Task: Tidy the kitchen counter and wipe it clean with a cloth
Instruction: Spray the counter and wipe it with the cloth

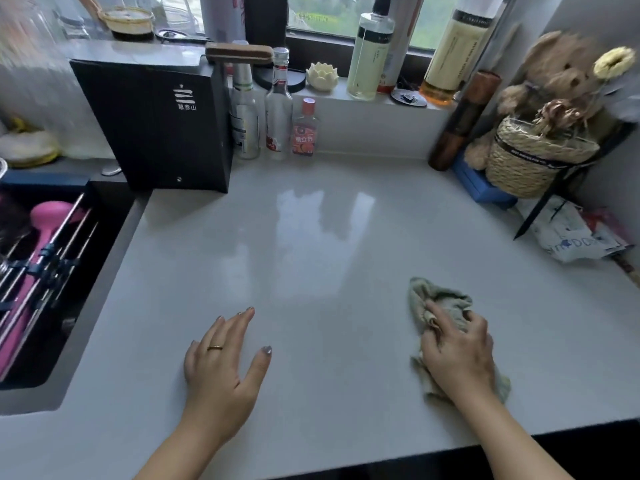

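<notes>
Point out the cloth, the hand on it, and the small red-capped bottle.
cloth [450,297], head view, bunched end beyond the fingers
right hand [457,351], head view, back of the hand
red-capped bottle [304,138], head view, orange label

Surface: pale grey counter, glossy, window glare at its middle; sink cut in at left.
Far left: black box, upright at the sink corner.
Far edge: three bottles in a row at the wall, just right of the box.
Far right: dark wooden cylinder; blue box beside it.
Right edge: crumpled plastic bag.
Near right: greenish cloth, bunched, gripped by right hand.
Near middle: left hand flat, fingers spread.
</notes>
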